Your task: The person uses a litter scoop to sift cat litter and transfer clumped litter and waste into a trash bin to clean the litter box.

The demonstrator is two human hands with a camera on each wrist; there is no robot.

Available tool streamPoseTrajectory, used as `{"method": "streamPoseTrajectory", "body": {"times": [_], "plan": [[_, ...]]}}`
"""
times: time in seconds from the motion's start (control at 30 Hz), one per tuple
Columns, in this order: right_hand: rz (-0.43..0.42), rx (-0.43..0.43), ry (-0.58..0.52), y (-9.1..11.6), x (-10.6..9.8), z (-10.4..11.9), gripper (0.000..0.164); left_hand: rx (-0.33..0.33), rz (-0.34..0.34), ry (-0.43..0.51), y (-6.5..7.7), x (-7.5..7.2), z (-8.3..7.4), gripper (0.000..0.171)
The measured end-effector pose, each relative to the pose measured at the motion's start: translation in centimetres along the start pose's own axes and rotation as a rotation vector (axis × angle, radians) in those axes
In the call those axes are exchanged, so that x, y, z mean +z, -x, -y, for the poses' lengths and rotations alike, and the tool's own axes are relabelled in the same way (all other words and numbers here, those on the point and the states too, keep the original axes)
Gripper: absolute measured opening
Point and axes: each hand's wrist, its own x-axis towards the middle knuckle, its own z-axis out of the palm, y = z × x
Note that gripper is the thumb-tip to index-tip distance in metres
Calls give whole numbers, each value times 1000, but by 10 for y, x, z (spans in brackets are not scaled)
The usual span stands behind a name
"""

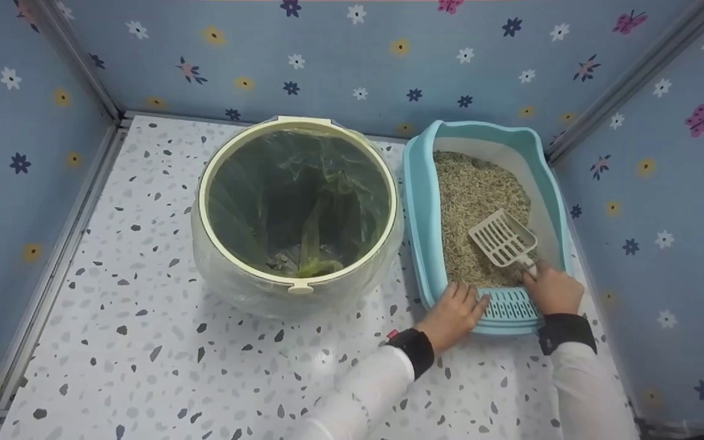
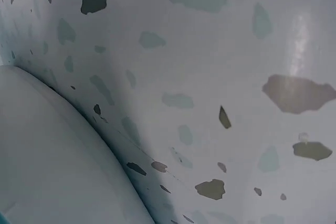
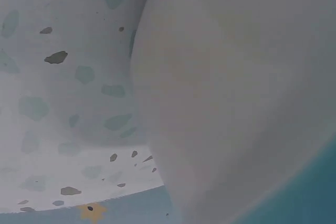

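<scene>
Beige scoop (image 1: pixel 503 238), handle (image 1: pixel 529 263) partly hidden, is pinched by right grip (image 1: pixel 553 291); left grip (image 1: pixel 454 313) rests spread on tray (image 1: pixel 423 226).

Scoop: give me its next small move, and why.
Likely best: ease the scoop down into the litter. The right hand grips its handle, no clump shows on it, and the left hand rests on the near edge of the tray.

The head camera looks forward and down from above. Both wrist cameras closely face the white, grey-speckled floor (image 1: pixel 162 391), which all three views share.
</scene>
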Motion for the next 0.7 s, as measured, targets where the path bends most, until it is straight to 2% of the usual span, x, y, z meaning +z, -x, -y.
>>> {"method": "streamPoseTrajectory", "body": {"times": [0.17,0.47,0.53,0.7], "plan": [[17,-3,-7,3,-1,3,36,23,10,44,3,-1,7,44],[78,58,-42,25,-10,26,36,86,-54,177,19,4,33,45],[89,53,-58,31,-12,32,36,101,-38,207,24,4,40,52],[100,49,-92,46,-15,47,40,133,26,264,36,3,58,84]]}}
